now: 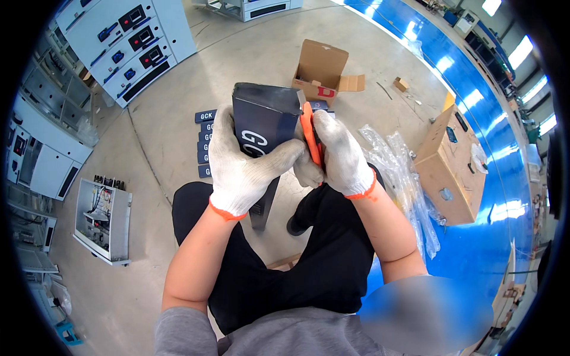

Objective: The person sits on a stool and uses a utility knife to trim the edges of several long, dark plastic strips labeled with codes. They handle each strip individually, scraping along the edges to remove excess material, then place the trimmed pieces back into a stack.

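Observation:
A long dark grey cardboard box point(265, 110) with white lettering is held up in front of me, its end toward the top of the view. My left hand point(234, 169), in a white knit glove with an orange cuff, grips the box along its side, fingers wrapped round it. My right hand point(344, 155), gloved the same way, is closed round an orange-handled utility knife point(309, 132). The knife lies against the right side of the box; its blade cannot be made out. Below my hands a dark length of box point(261, 210) shows between my knees; whether it is the same box I cannot tell.
Several dark boxes point(205, 115) lie stacked on the floor beyond. An opened brown carton point(320, 62) stands farther off. At right are clear plastic wrap point(409, 190) and a wooden-coloured crate point(448, 172). An open metal drawer unit point(105, 219) sits at left, near white cabinets point(127, 38).

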{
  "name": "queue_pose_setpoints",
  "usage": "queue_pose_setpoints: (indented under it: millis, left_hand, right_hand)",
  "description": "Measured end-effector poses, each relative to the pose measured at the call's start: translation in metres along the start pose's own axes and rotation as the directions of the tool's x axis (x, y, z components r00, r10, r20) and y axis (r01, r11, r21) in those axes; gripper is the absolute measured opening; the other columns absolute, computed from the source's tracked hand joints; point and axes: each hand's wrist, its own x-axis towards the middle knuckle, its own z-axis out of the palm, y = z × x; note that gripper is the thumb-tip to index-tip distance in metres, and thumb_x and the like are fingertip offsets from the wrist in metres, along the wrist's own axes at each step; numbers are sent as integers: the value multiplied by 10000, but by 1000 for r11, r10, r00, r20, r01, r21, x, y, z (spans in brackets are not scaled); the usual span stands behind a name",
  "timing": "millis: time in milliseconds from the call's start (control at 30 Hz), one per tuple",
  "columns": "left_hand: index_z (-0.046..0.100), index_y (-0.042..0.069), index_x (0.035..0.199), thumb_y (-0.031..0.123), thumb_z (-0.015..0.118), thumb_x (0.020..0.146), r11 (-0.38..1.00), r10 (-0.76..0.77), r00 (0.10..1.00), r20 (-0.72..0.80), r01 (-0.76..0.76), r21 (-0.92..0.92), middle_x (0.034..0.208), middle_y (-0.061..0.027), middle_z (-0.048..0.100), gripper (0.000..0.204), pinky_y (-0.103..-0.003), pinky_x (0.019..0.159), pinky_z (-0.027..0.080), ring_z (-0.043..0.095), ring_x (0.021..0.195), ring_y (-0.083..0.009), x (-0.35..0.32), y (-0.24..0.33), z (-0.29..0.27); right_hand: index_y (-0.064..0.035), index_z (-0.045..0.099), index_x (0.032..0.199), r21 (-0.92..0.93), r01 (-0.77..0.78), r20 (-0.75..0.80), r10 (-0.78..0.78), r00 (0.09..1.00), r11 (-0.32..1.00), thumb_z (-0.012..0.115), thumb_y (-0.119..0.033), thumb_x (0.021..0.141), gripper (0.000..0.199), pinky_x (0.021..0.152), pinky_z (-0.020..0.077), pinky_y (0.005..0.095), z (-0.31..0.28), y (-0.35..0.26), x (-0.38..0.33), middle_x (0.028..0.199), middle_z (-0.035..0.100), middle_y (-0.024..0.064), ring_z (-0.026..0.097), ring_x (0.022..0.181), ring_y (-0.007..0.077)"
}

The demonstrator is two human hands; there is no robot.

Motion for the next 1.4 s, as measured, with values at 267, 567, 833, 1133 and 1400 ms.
queue_pose_setpoints:
  millis: [267, 567, 833, 1133, 1400]
  left_hand:
    - [554, -11, 1277, 48, 805, 817, 998, -49, 985, 165, 56, -36, 1145, -113, 666, 527, -323, 914, 563, 681, 1030, -159, -14, 12, -17]
    - [270, 9, 1542, -5, 640, 818, 997, -60, 988, 145, 66, -41, 1443, -176, 430, 813, -402, 1109, 455, 512, 1330, -222, -35, 6, -35]
    - [197, -14, 1582, -26, 664, 806, 972, -164, 963, 213, 195, -132, 1400, -154, 505, 906, -376, 1075, 477, 562, 1268, -216, -41, 14, -47]
    - [263, -4, 1535, -8, 707, 751, 935, 3, 922, 388, -140, 325, 1360, -154, 514, 902, -387, 1050, 495, 591, 1228, -244, -43, -3, -65]
    - [277, 9, 1528, 19, 717, 724, 990, -138, 957, 254, 129, 52, 1372, -146, 501, 916, -395, 1068, 477, 573, 1247, -251, -51, 8, -55]
  right_hand:
    - [-16, 579, 1248, 3, 244, 24, -244, 970, 970, 471, -638, 1065, 657, 620, 470, 319, -5, 1, 3, 743, 535, 49, 509, 624, 150]
    - [-19, 521, 1466, -625, 350, 74, -393, 917, 698, 463, -571, 1086, 673, 903, 495, 325, 3, 10, -3, 1121, 617, 97, 596, 946, 178]
    - [46, 586, 1321, -714, 530, 263, -526, 808, 457, 566, -322, 1055, 454, 879, 539, 397, 20, 4, 3, 1108, 664, 204, 675, 942, 355]
    - [33, 571, 1406, -573, 611, 323, -534, 781, 547, 665, -337, 960, 586, 900, 566, 401, 24, 11, 21, 1191, 696, 241, 722, 1005, 394]
    - [32, 599, 1403, -594, 624, 361, -525, 771, 509, 545, -710, 988, 852, 920, 594, 378, 28, 4, 27, 1245, 738, 172, 755, 1063, 310]
